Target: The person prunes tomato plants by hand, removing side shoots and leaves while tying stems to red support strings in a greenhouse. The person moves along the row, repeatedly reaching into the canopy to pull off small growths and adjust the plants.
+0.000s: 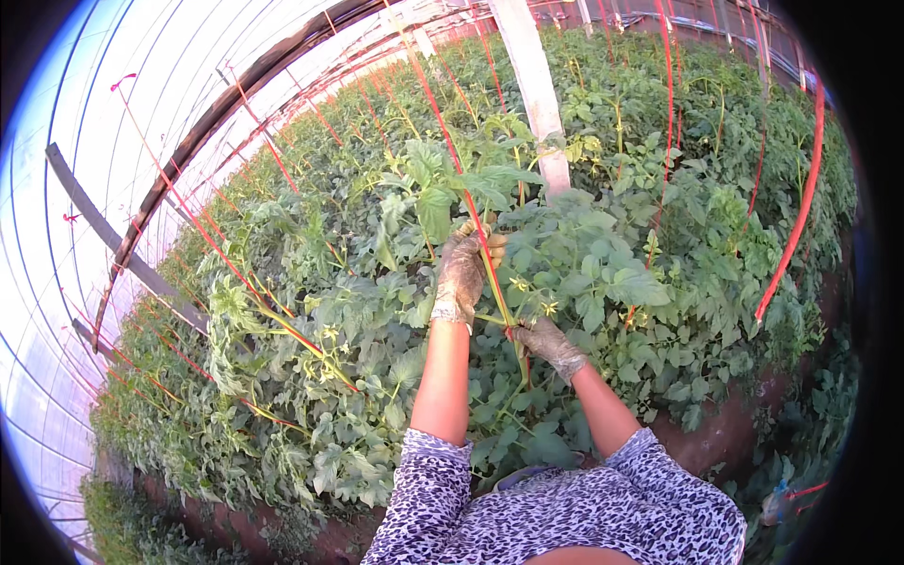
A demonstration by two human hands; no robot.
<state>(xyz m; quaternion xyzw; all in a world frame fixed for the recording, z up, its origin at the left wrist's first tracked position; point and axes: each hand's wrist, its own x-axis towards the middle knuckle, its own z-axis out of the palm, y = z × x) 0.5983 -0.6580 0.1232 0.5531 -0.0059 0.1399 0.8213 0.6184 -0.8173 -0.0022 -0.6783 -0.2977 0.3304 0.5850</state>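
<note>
In front of me stands a tomato plant, its green stem (499, 291) running beside a red twine (452, 145) that slants up to the top of the view. My left hand (460, 272), in a soiled work glove, closes around the upper stem and twine just below the leafy top (431, 187). Lower down, my gloved right hand (552, 347) grips the stem where the twine crosses it. Its fingertips are partly hidden by the stem. Small yellow flowers (549, 308) hang just above the right hand.
Dense tomato rows spread all around, with many red twines. A pale post (540, 99) rises beyond the hands. Another tied stem (296, 332) leans at left. A dark curved beam (191, 145) and grey board (120, 233) stand against plastic sheeting (42, 296). Bare soil (713, 434) shows at lower right.
</note>
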